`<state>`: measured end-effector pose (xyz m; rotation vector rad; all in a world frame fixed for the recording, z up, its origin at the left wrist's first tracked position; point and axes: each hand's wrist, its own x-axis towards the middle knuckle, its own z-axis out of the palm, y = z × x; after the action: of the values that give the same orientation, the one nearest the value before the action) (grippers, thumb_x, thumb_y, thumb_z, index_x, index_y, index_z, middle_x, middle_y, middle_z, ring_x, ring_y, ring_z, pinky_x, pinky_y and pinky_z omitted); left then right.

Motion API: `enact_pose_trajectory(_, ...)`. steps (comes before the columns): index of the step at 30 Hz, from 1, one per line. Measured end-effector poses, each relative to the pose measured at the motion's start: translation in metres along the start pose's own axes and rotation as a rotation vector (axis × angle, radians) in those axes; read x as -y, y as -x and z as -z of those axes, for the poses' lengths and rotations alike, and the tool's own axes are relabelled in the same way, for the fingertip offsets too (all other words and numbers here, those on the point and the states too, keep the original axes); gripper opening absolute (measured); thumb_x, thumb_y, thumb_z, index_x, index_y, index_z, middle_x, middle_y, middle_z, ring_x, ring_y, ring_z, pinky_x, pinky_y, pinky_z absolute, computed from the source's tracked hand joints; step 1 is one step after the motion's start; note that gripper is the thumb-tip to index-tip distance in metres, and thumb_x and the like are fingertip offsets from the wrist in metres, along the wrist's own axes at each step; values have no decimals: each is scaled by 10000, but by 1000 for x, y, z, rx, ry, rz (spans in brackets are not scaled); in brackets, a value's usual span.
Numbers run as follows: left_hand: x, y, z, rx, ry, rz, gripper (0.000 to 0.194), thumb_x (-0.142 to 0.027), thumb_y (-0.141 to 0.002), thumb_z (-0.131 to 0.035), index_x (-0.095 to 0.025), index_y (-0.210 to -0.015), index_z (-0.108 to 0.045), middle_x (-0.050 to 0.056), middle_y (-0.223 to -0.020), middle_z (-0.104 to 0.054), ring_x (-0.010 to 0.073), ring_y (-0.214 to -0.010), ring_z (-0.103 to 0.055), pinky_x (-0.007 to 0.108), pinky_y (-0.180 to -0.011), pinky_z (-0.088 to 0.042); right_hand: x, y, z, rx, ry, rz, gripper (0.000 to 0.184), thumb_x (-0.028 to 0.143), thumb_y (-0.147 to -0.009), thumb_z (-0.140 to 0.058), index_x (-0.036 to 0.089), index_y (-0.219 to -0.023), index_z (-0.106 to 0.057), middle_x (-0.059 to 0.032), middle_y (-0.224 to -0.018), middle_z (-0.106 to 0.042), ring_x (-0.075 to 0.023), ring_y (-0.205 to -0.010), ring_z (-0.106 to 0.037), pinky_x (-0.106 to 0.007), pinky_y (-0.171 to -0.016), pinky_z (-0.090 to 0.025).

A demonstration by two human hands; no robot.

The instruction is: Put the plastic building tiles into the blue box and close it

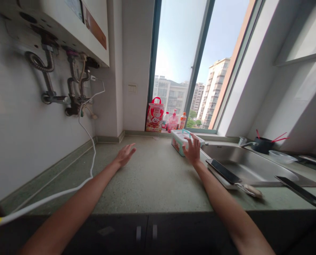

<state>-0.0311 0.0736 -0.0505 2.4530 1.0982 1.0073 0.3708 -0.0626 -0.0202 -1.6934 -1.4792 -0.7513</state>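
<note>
My left hand [124, 154] hovers flat over the speckled green counter [152, 177], fingers stretched out and holding nothing. My right hand [192, 149] reaches toward a white and teal lidded box [179, 139] that stands at the back of the counter. Its fingers are spread and lie against or just in front of the box's near edge; I cannot tell if they touch it.
A steel sink [243, 164] lies to the right, with a dark phone [223, 170] on its rim and a knife [301, 191] on the counter. A red bag [154, 115] and bottles [173, 121] stand on the windowsill. A white cable [90, 141] hangs from the wall heater [67, 24].
</note>
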Motion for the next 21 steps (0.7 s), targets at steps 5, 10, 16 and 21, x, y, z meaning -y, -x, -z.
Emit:
enact_pose_trajectory(5, -6, 6, 4, 32, -49, -73, 776, -744, -984, -272, -203, -1475, -535, 142, -1451, -596, 318, -1359, -530, 497, -1191, -331, 53, 60, 4, 344, -195, 282, 525, 258, -850, -654, 213, -1370, -597, -163, -1653, -330, -361, -1535, -287, -591, -1214, -284)
enact_pose_trajectory(10, -1, 2, 0, 69, -70, -66, 759, -733, -988, -284, -215, -1481, -536, 132, -1471, -586, 313, -1375, -519, 496, -1192, -330, 35, 88, 66, 369, -64, 376, 538, 252, -865, -633, 258, -1401, -587, -126, -1631, -403, -361, -1556, -255, -612, -1245, -209)
enact_pose_trajectory(16, 9, -8, -7, 114, -38, -38, 783, -727, -984, -279, -176, -1469, -555, 161, -1455, -598, 311, -1377, -530, 467, -1194, -339, -48, 54, 140, 498, 364, -257, 877, 562, -878, -634, 183, -1605, -325, -250, -1468, -561, -452, -1332, -528, -612, -1083, -391)
enact_pose_trajectory(21, 11, -9, -7, 119, -37, -19, 768, -724, -982, -283, -184, -1429, -597, 158, -1444, -611, 319, -1368, -542, 487, -1189, -347, -79, 44, 151, 768, 389, -474, 1056, 583, -806, -671, 180, -1658, -195, -240, -1305, -678, -468, -1186, -649, -562, -962, -474)
